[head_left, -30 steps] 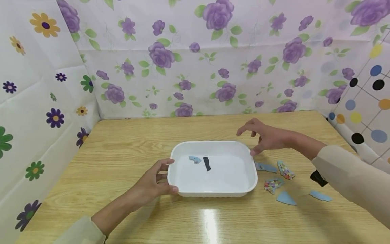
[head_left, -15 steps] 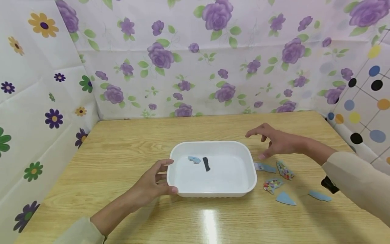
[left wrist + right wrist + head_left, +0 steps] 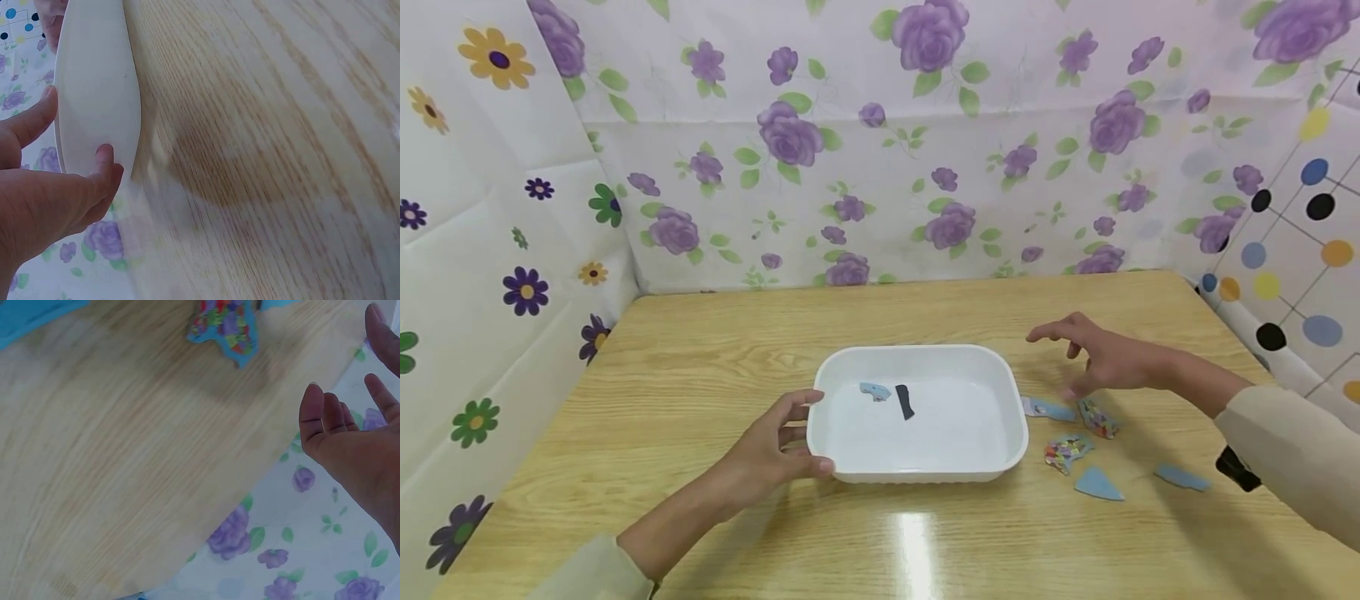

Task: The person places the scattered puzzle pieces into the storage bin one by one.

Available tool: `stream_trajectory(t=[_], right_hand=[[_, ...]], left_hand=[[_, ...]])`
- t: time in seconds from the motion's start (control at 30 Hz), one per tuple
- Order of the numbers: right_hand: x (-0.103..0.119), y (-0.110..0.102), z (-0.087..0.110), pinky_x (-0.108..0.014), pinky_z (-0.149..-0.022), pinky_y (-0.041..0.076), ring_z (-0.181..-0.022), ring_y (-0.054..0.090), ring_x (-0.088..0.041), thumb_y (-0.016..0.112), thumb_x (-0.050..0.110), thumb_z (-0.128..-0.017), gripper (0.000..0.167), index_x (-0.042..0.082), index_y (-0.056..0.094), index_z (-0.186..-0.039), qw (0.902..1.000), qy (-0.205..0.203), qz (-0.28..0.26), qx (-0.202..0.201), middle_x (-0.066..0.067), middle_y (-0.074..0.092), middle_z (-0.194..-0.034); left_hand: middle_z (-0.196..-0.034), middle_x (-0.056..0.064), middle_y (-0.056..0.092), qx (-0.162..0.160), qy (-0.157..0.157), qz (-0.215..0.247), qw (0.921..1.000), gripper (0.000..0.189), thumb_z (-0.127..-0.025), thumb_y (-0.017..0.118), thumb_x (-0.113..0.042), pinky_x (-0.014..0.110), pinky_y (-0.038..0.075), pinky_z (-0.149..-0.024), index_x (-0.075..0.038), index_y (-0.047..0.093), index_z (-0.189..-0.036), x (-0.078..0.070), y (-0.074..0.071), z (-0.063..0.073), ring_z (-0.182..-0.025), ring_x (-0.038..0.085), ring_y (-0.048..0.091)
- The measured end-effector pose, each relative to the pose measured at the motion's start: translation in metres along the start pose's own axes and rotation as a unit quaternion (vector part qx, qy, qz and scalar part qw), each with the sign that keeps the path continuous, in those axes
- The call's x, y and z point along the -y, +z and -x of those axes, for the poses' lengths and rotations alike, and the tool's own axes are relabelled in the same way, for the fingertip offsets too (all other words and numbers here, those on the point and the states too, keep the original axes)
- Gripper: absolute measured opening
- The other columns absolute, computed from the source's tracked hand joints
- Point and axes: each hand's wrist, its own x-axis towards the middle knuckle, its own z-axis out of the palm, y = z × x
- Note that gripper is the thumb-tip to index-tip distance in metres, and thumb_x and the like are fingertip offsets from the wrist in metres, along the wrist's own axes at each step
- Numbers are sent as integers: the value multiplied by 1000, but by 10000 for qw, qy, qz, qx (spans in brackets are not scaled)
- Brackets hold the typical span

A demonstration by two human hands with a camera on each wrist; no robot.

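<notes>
My left hand [image 3: 769, 450] grips the left end of a white plastic tray [image 3: 917, 477], thumb near the front corner and fingers on the side. In the left wrist view that hand [image 3: 53, 194] holds the tray's wall [image 3: 97, 94]. Inside the tray lie a small light-blue flat piece [image 3: 876, 391] and a dark strip [image 3: 905, 402]. My right hand [image 3: 1116, 358] hovers right of the tray with fingers loosely bent, holding nothing. Below it are a blue strip-like piece [image 3: 1049, 409] and a colourful patterned piece [image 3: 1097, 419].
Nearer on the wooden table [image 3: 715, 358] lie another multicoloured piece [image 3: 1067, 452], a blue triangular piece [image 3: 1099, 483] and a thin blue piece [image 3: 1182, 477]. A black object [image 3: 1237, 468] shows beside the right sleeve. Flowered sheets [image 3: 865, 150] stand behind and at the left.
My right hand has moved rightward and slightly nearer, away from the tray's edge to above the loose pieces. The left hand stays on the tray.
</notes>
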Motion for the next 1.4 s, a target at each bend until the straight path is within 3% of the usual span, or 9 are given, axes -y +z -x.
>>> stream_trajectory(t=[0.33,0.6,0.73,1.07,1.23,1.4], right_hand=[[-24,1,19,-43,-74,52,-117,31,-52,81,18,-78,81,12,34,-144,9996,291,-12,66,-26,21,-134],[-37,7,30,-47,-79,49,-113,36,-48,83,18,-75,79,12,39,-141,9993,354,128,39,-26,26,-129],[-43,16,35,-43,-79,47,-111,35,-43,85,23,-73,82,12,39,-140,9990,444,62,-11,-25,27,-126],[-66,33,48,-38,-75,40,-99,36,-33,85,28,-72,81,12,41,-138,9983,154,232,-506,-25,29,-124],[-75,37,50,-29,-68,30,-92,30,-28,86,27,-70,74,13,47,-131,9964,6,330,-777,-19,31,-117],[-78,41,50,-29,-67,27,-90,27,-27,86,23,-70,66,12,51,-125,9944,-200,333,-985,-16,31,-114]], left_hand=[[-143,22,35,76,38,81,9999,89,-77,82,-16,38,50,-97,-10,27,-147,0,-1,0,-130,40,42],[-143,22,36,36,38,28,10000,88,-77,82,-16,39,50,-97,-11,29,-147,1,-1,0,-130,40,42],[-142,22,37,9,69,15,10000,87,-77,82,-15,39,50,-97,-10,30,-146,1,-1,-1,-129,40,42],[-142,22,37,8,29,61,10000,87,-76,83,-15,40,50,-97,-11,30,-146,2,0,-1,-130,40,42],[-142,21,38,-34,3,25,10000,86,-76,82,-14,39,50,-97,-11,31,-146,2,1,-2,-130,39,42],[-142,21,38,-32,-25,-17,10000,88,-77,82,-15,39,50,-97,-9,29,-146,1,0,-2,-130,38,42]])
